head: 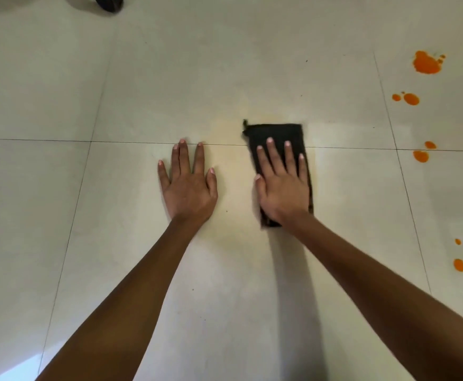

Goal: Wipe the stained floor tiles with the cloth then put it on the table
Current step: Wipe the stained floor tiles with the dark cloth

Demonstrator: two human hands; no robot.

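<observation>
The cloth (277, 145) is dark, folded into a long strip, and lies flat on the pale floor tiles (60, 78) just right of the frame's centre. Its long axis runs away from the person, tilted slightly left at the far end, where a small tab sticks out at the corner; it straddles a grout line. The right hand (282, 185) lies palm-down on top of it, fingers spread and straight, so its grip is flat and wide, pressing rather than clasping. The cloth's edges look blurred, perhaps from motion. The left hand (187, 185) is planted palm-down on bare tile just beside it, fingers splayed, holding nothing. Both forearms reach straight forward. A faint yellowish smear (230, 127) surrounds the cloth. Orange stains (428, 63) dot the tiles well to the right.
</observation>
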